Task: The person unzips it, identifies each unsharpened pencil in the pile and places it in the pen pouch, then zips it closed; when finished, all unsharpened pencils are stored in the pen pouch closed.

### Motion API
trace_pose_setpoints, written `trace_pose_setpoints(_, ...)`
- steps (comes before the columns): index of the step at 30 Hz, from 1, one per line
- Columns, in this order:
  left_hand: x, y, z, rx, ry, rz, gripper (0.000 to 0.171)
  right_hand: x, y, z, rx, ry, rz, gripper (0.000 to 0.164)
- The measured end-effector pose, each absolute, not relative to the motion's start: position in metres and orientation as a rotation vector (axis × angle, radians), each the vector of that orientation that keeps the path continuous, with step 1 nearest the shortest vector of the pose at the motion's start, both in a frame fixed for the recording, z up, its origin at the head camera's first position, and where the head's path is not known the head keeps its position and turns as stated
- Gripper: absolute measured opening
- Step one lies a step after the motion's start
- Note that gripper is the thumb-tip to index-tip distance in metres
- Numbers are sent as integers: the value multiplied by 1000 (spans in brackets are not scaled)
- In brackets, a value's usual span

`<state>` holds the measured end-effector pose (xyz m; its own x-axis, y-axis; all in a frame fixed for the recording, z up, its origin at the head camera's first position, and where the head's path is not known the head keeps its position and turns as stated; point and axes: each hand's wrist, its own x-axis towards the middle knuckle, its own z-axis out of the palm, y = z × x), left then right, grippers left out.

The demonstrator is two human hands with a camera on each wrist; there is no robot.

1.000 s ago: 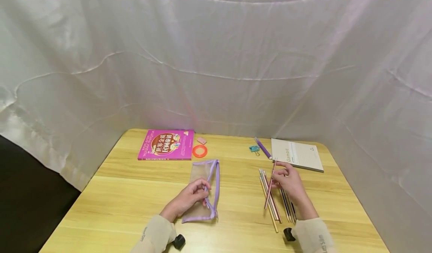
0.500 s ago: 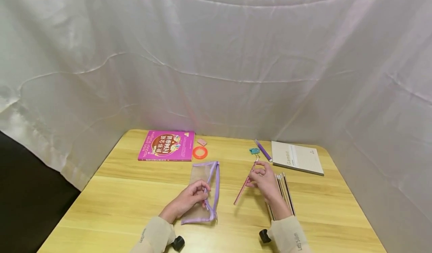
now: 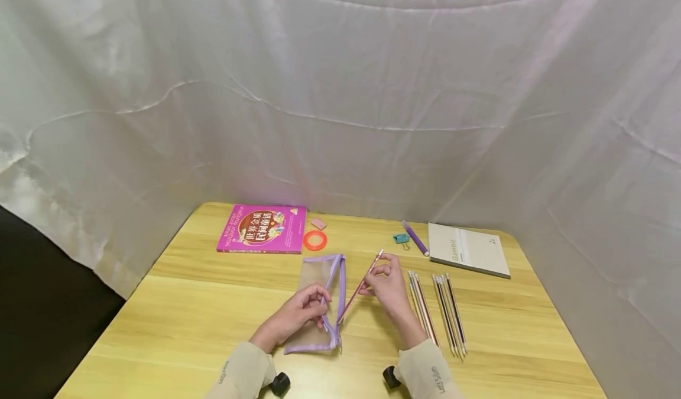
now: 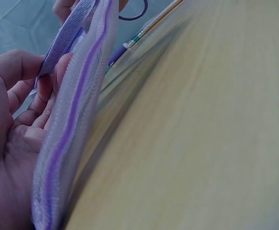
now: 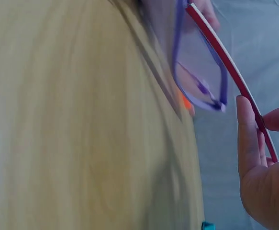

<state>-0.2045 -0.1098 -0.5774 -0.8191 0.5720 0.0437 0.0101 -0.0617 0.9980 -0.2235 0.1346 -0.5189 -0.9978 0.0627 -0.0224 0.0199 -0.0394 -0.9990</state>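
Observation:
A mesh pouch with purple trim (image 3: 343,284) stands partly open on the table, its zipper edge (image 4: 74,120) running close past the palm in the left wrist view. My left hand (image 3: 289,316) pinches one side of its opening between thumb and fingers. My right hand (image 3: 391,292) holds a red-and-white striped pencil (image 3: 363,283) near its upper end. The pencil slants down to the left, its lower tip at the pouch's opening. Seen from the right wrist, that pencil (image 5: 225,61) overlaps the purple rim (image 5: 178,48), with thumb and fingers (image 5: 247,124) on either side.
Two bundles of pencils, one red-and-white (image 3: 422,307) and one dark-striped (image 3: 449,313), lie to the right. Farther back are a pink book (image 3: 263,230), eraser (image 3: 318,223), orange ring (image 3: 315,247), teal binder clip (image 3: 401,239), purple pen (image 3: 415,237) and notebook (image 3: 468,249).
My right hand has carried the pencil left from the pencil bundles to the pouch's opening, uncovering the bundles. My left hand has stayed in place, pinching the pouch.

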Motion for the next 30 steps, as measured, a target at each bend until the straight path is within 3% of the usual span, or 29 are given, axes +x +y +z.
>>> trace_pose_setpoints(30, -206, -109, -575, 590, 1782, 1938, 28, -212, 86, -541, 40, -2571, 2168, 58)
